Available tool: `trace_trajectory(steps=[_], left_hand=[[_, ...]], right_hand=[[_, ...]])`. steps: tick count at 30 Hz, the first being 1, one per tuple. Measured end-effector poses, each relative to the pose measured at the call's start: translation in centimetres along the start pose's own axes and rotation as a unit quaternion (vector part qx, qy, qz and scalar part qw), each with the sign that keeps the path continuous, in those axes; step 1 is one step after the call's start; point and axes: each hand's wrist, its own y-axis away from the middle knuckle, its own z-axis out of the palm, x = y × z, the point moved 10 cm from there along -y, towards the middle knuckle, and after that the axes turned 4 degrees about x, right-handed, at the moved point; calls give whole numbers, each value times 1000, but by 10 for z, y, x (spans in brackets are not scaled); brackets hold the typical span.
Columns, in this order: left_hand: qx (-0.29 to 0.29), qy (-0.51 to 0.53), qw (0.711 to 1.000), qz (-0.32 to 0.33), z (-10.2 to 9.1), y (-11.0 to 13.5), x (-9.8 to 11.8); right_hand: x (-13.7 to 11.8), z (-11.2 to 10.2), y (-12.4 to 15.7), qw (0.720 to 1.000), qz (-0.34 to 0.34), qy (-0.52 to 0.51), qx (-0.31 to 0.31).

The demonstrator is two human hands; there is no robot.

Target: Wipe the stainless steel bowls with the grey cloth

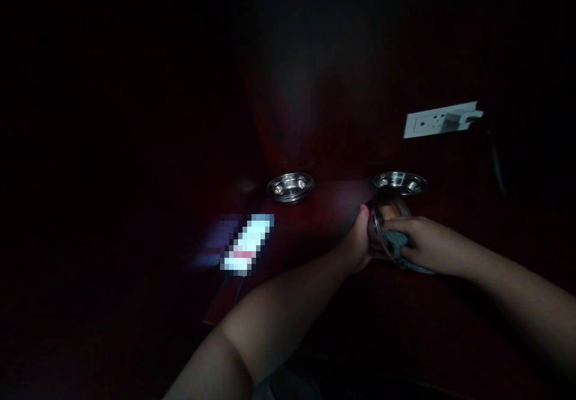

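My left hand (359, 243) is closed around the outside of a shiny metal bowl (387, 199), which is tilted with its opening toward my right side. My right hand (420, 243) presses a grey-green cloth (396, 241) against the inside of the bowl, its fingers bunched on the fabric. Beyond the held bowl sits another metal bowl (401, 182) on the dark red surface. Farther left stands a small stack of metal bowls (290, 188), nested in one another. The underside of the held bowl is hidden by my left hand.
A lit phone (248, 245), its screen blurred out, lies at the left with a thin cable (238, 292) by it. On the wall at the right is a white socket panel (423, 123) with a plug (463, 118) in it. The surroundings are very dark.
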Motion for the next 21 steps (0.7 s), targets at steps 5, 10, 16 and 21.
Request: trace_trajectory(steps=[5,10,16,21], left_hand=[[1,-22,1000,11,-3,-4,-2],[-11,-1,1000,8,3,-2,0],[-10,-11,1000,-25,4,-2,-4],[6,-16,999,-38,2,-3,-5]], right_hand=[[-18,2,5,991,-42,-124,-21],[-24,-5,6,982,-51,-183,19],[-24,-30,8,971,-90,-107,191],[-9,-36,9,961,-74,16,266]])
